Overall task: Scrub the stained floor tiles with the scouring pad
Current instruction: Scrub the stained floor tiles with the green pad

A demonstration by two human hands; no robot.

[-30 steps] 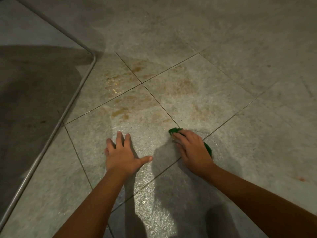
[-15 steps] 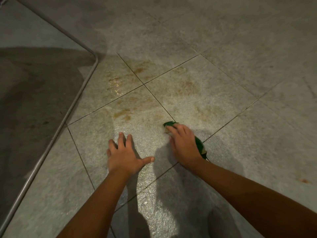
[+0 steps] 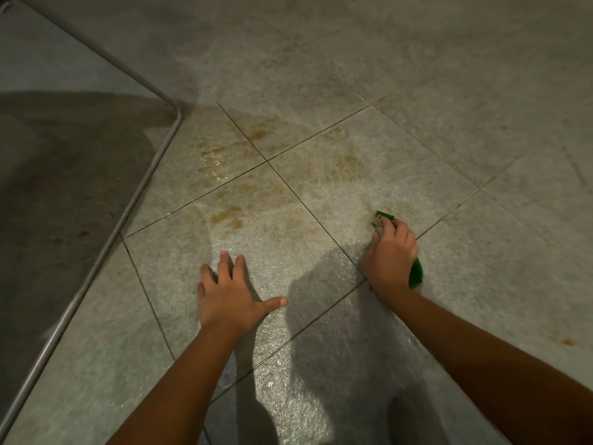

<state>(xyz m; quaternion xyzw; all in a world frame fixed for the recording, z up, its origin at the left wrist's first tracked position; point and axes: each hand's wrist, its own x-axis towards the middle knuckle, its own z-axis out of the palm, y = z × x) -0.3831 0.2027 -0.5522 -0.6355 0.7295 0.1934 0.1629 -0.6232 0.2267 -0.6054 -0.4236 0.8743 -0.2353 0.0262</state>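
Observation:
Grey floor tiles [image 3: 369, 175] carry brown stains [image 3: 227, 215] around the grout cross in the middle, and the surface there looks wet. My right hand [image 3: 390, 258] presses a green scouring pad [image 3: 416, 273] onto the tile right of the grout line. Only the pad's two ends show, one past my fingertips and one by my wrist. My left hand [image 3: 232, 292] lies flat on the tile with fingers spread and holds nothing.
A metal strip [image 3: 128, 216] runs diagonally at the left, bends at a corner at the top, and borders a darker grey floor [image 3: 57, 187]. A small reddish spot [image 3: 566, 341] marks the tile at far right.
My right hand has slid the pad to the right, across the grout line onto the neighbouring tile. My left hand has stayed planted.

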